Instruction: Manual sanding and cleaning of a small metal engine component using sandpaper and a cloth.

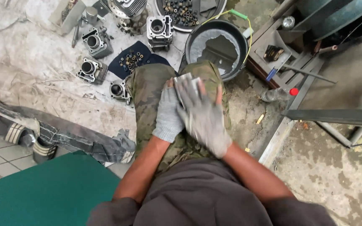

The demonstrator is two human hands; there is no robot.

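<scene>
Both my hands wear grey knit gloves and rest on my knees, which are in camouflage trousers (147,90). My right hand (204,117) lies flat, fingers spread, on a small silvery metal part (186,80) that it presses against the knee. My left hand (168,115) holds the same part from the left side, fingers curled under it. Most of the part is hidden beneath the gloves.
Several engine cylinder blocks (92,70) lie on a dirty cloth ahead left. A dark cloth with small nuts (131,60), a round tray of small parts (181,12) and a black basin (216,46) sit ahead. Metal frames (336,117) stand right, a green sheet (51,192) lower left.
</scene>
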